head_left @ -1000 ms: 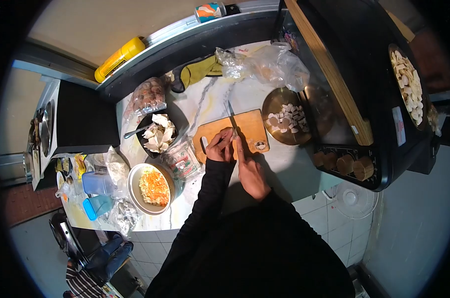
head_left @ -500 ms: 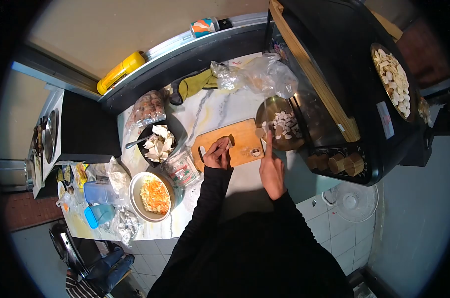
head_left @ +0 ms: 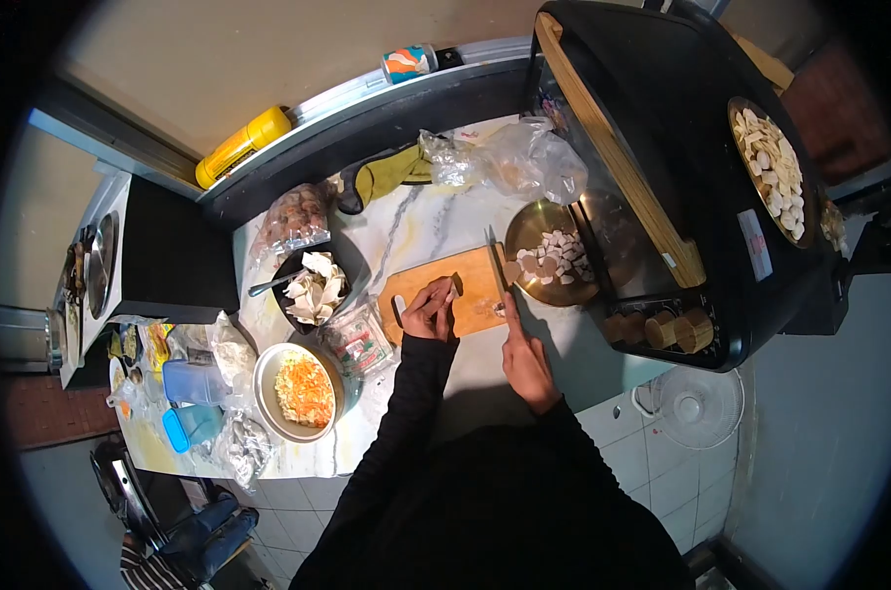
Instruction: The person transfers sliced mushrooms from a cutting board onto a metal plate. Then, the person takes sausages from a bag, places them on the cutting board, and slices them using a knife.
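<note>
On the wooden cutting board [head_left: 475, 273], my left hand [head_left: 429, 309] has its fingers pinched round a small brownish piece that looks like meatball. My right hand [head_left: 529, 366] is closed on a knife [head_left: 493, 248], index finger stretched along it and blade pointing away from me over the board's right end. Below that finger, a small cut bit [head_left: 499, 310] lies on the board. A white oblong piece [head_left: 399, 305] rests at its left edge. Just right of the board, a metal bowl [head_left: 536, 218] holds many chopped greyish-pink pieces.
A black bowl [head_left: 286, 267] of pale folded pieces and a pot [head_left: 266, 398] of shredded vegetables stand left. Behind lie a bag of brownish balls [head_left: 298, 213], a green mitt [head_left: 391, 172] and clear plastic bags [head_left: 524, 157]. A black oven [head_left: 652, 108] stands right.
My right hand has moved slightly left, from beside the bowl to the board's right end, and the knife blade now shows clearly. My left hand stays nearly in place.
</note>
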Tool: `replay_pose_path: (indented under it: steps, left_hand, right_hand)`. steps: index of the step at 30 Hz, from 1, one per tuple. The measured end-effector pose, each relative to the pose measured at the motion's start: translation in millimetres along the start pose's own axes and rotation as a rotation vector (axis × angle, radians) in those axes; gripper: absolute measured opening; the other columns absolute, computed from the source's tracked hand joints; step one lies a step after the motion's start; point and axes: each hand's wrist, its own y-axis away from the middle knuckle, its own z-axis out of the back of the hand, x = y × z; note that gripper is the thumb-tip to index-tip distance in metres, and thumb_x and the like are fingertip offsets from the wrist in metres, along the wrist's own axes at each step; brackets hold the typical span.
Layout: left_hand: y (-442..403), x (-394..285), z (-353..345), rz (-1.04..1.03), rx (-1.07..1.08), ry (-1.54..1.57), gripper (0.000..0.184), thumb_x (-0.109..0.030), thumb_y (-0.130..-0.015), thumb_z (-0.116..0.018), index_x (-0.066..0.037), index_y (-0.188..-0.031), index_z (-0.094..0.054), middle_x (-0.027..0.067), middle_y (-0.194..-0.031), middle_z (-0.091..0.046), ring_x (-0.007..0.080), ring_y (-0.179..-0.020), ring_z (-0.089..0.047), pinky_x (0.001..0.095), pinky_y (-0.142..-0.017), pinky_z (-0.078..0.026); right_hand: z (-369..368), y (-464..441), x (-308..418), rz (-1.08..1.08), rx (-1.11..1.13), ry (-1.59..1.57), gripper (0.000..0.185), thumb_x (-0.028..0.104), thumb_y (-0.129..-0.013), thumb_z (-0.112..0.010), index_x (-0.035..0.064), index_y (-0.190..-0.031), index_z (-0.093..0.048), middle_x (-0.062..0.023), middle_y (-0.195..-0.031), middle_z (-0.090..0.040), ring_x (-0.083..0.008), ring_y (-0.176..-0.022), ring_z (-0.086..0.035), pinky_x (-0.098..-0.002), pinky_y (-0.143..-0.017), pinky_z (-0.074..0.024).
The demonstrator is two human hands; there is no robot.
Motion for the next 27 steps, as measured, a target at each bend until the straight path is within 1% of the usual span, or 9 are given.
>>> replay_pose_path:
  steps: [3, 4, 7, 14, 16, 17, 20, 21, 27]
  left_hand:
    - [0, -2, 0, -0.017, -0.003, -0.016, 0.021, -0.011, -0.087, -0.061, -0.002, -0.105, -0.067, 0.0155, -0.100, -0.066, 0.0250, -0.092, -0.066, 0.0292, -0.081, -0.050]
    - [-1, -2, 0, -0.039, -0.011, -0.026, 0.021, -0.009, -0.086, -0.061, -0.002, -0.105, -0.067, 0.0152, -0.098, -0.066, 0.0247, -0.090, -0.066, 0.0281, -0.079, -0.050]
    - [0, 0, -1, -0.042, -0.014, -0.030, 0.021, -0.009, -0.086, -0.061, -0.002, -0.105, -0.067, 0.0153, -0.099, -0.066, 0.0250, -0.090, -0.066, 0.0281, -0.079, -0.050]
    - [1, 1, 0, -0.031, -0.019, 0.002, 0.021, -0.008, -0.086, -0.062, -0.003, -0.105, -0.068, 0.0146, -0.100, -0.066, 0.0242, -0.090, -0.066, 0.0280, -0.079, -0.050]
    - [0, 2, 0, -0.062, -0.014, -0.028, 0.021, -0.008, -0.085, -0.062, -0.003, -0.105, -0.067, 0.0147, -0.100, -0.066, 0.0247, -0.090, -0.066, 0.0284, -0.079, -0.051]
    - [1, 2, 1, -0.014, 0.020, 0.011, 0.023, -0.012, -0.087, -0.059, 0.000, -0.106, -0.066, 0.0177, -0.104, -0.065, 0.0267, -0.095, -0.065, 0.0303, -0.084, -0.049]
    - [1, 0, 2, 0.004, 0.034, 0.022, 0.023, -0.012, -0.087, -0.059, -0.001, -0.106, -0.067, 0.0182, -0.105, -0.065, 0.0273, -0.096, -0.065, 0.0306, -0.083, -0.049]
    - [1, 1, 2, 0.007, 0.032, 0.020, 0.023, -0.012, -0.087, -0.059, -0.001, -0.106, -0.067, 0.0182, -0.105, -0.065, 0.0273, -0.096, -0.065, 0.0306, -0.083, -0.049]
    - [-1, -1, 4, -0.066, 0.011, 0.042, 0.022, -0.012, -0.087, -0.060, 0.000, -0.104, -0.066, 0.0174, -0.104, -0.065, 0.0272, -0.093, -0.066, 0.0304, -0.080, -0.051]
  right_hand:
    - [6, 1, -5, -0.109, -0.062, 0.094, 0.080, -0.007, -0.077, -0.047, 0.0171, -0.147, -0.016, -0.0241, -0.062, -0.051, -0.0428, -0.061, -0.055, -0.0477, -0.058, -0.0428]
    - [11, -1, 0, -0.237, -0.035, 0.176, 0.082, -0.001, -0.080, -0.052, 0.0208, -0.148, -0.011, -0.0251, -0.069, -0.058, -0.0440, -0.068, -0.058, -0.0504, -0.062, -0.0446]
    - [14, -2, -6, -0.116, -0.248, 0.032, 0.082, 0.000, -0.080, -0.053, 0.0207, -0.148, -0.011, -0.0245, -0.067, -0.057, -0.0427, -0.066, -0.059, -0.0490, -0.060, -0.0450]
    - [15, 1, 12, -0.111, -0.029, 0.083, 0.076, -0.006, -0.080, -0.047, 0.0158, -0.147, -0.017, -0.0239, -0.066, -0.054, -0.0423, -0.064, -0.057, -0.0455, -0.060, -0.0454]
    - [7, 0, 11, -0.055, 0.065, -0.090, 0.074, -0.004, -0.081, -0.047, 0.0126, -0.146, -0.017, -0.0279, -0.076, -0.057, -0.0426, -0.068, -0.058, -0.0487, -0.062, -0.0451]
    - [-7, 1, 3, 0.091, -0.018, -0.092, 0.070, -0.001, -0.082, -0.048, 0.0095, -0.145, -0.019, -0.0302, -0.083, -0.058, -0.0435, -0.069, -0.058, -0.0510, -0.063, -0.0444]
    - [-18, 2, 2, 0.108, 0.029, -0.039, 0.067, 0.000, -0.084, -0.048, 0.0081, -0.144, -0.020, -0.0313, -0.092, -0.058, -0.0441, -0.068, -0.057, -0.0509, -0.063, -0.0446]
    - [-16, 1, 6, 0.003, 0.135, -0.050, 0.065, 0.004, -0.085, -0.048, 0.0083, -0.144, -0.020, -0.0306, -0.096, -0.058, -0.0461, -0.072, -0.056, -0.0533, -0.067, -0.0430]
    - [-24, 4, 6, -0.039, 0.078, -0.099, 0.056, 0.009, -0.086, -0.051, 0.0100, -0.138, -0.031, -0.0275, -0.094, -0.058, -0.0489, -0.084, -0.052, -0.0540, -0.077, -0.0402]
